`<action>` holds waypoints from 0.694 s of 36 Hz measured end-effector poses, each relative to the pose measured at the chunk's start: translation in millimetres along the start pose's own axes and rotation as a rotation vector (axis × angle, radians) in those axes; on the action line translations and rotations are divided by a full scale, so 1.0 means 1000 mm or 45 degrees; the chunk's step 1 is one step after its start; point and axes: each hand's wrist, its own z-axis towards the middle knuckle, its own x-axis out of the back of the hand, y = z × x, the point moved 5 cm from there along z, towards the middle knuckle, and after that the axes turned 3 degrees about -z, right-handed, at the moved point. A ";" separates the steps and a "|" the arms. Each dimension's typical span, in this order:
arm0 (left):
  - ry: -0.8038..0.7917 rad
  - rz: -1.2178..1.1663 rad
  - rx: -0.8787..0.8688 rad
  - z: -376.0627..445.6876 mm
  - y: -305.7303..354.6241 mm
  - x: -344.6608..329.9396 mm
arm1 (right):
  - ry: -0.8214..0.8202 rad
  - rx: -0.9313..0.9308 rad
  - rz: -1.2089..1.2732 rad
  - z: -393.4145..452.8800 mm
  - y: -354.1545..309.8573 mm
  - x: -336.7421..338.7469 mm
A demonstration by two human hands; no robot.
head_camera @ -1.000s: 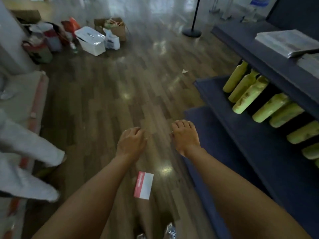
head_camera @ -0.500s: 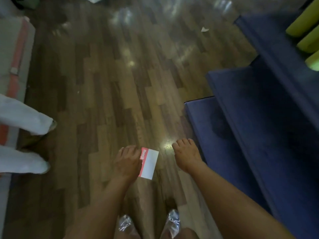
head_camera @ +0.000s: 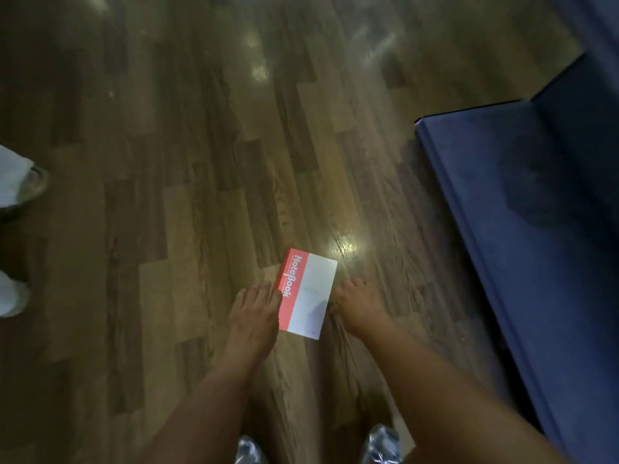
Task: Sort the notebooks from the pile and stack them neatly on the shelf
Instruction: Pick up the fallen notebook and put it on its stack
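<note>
A small notebook (head_camera: 310,294) with a red band reading "NoteBook" and a white cover lies flat on the wooden floor. My left hand (head_camera: 256,316) reaches down at its left edge, fingers straight, fingertips touching the red band. My right hand (head_camera: 356,304) is low at the notebook's right edge with fingers bent downward; I cannot tell whether it touches the notebook. The dark blue shelf unit (head_camera: 522,212) stands to the right, its lowest tier bare.
Another person's feet in white trousers (head_camera: 13,182) stand at the left edge. My own feet in shiny covers (head_camera: 382,443) show at the bottom. Glossy wooden floor (head_camera: 201,128) spreads ahead.
My view has tilted down and closer to the floor. Both hands have dropped to the notebook's two sides. The upper shelves have left the view.
</note>
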 end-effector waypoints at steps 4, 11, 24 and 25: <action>-0.007 -0.014 0.037 0.029 -0.008 -0.052 | -0.047 -0.001 -0.009 0.038 -0.012 -0.048; -0.139 0.014 0.121 0.066 -0.018 -0.114 | -0.042 -0.105 0.005 0.079 -0.023 -0.092; -0.153 -0.327 0.425 0.083 -0.021 -0.154 | 0.065 -0.288 0.384 0.107 -0.041 -0.117; -0.137 -0.377 0.458 0.085 -0.021 -0.153 | 0.084 -0.299 0.429 0.109 -0.042 -0.118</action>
